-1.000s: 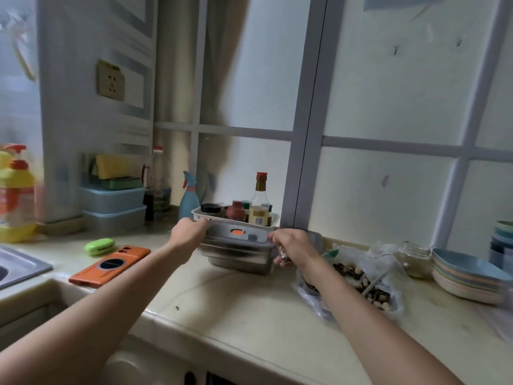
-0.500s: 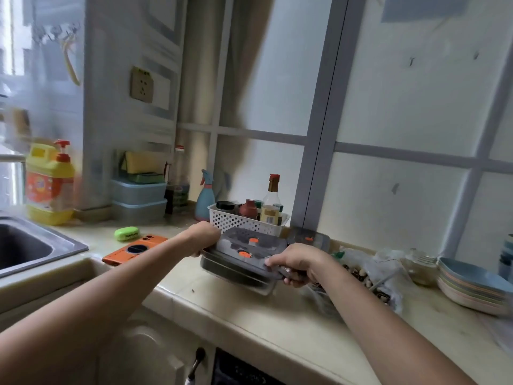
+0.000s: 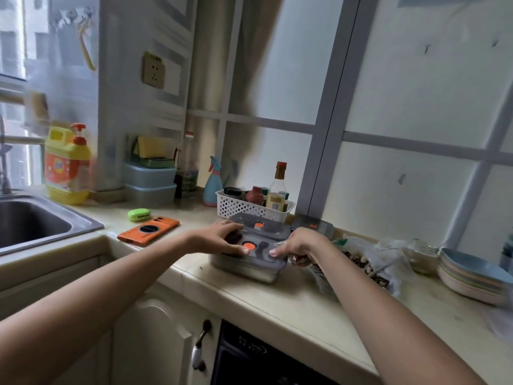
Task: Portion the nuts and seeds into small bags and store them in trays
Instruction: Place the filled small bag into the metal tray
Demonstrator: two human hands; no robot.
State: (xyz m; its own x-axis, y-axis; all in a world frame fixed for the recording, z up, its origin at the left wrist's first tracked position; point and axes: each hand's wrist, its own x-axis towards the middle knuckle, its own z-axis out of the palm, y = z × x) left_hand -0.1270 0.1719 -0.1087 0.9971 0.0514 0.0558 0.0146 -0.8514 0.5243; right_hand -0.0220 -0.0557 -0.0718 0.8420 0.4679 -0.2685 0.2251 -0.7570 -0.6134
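The left hand [image 3: 219,240] lies flat, grip apart, on the tray lid [image 3: 261,249]; right hand [image 3: 301,245] touches it too, grip cannot be told.

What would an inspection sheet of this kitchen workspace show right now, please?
Surface: beige counter, a few dark specks.
Job's things: steel trays with grey lids near the counter edge; open bag of nuts to their right.
Clutter: orange phone, green case, white basket of bottles, glass jar, stacked plates.
Grips: left hand rests with spread fingers on the lids; right hand has its thumb on a lid, other fingers curled, contents unclear.
Cables: nothing seen.
Surroundings: sink at left, yellow detergent bottle, frosted panes behind.
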